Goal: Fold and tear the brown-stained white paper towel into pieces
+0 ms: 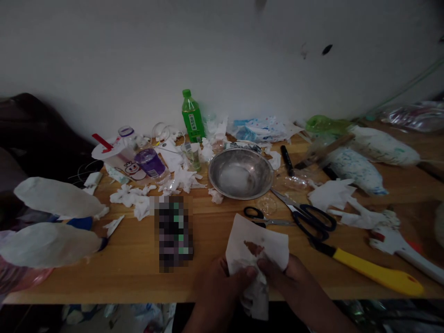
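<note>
Both hands hold a sheet of white tissue paper [238, 240] at the front edge of the table. A ragged hole in its middle shows fingertips behind it. My left hand [225, 286] is closed on the left side, its thumb on the paper near the hole. My right hand [289, 280] grips the right side, thumb bent in close to the left one. The lower end of the paper hangs crumpled past the table edge. Just beyond are small black-handled scissors [255, 212] and large dark-handled scissors [308, 219]. A metal bowl [222, 189] with cloudy white contents stands farther back.
Left lie two paper-covered forms [52, 243], a pixelated dark object [175, 231], a cup with red straw [120, 159] and a purple-labelled bottle [151, 162]. A green bottle [192, 118] stands behind. Right are a yellow-handled knife [378, 270], a black marker [287, 160] and paper-covered bottles [357, 169].
</note>
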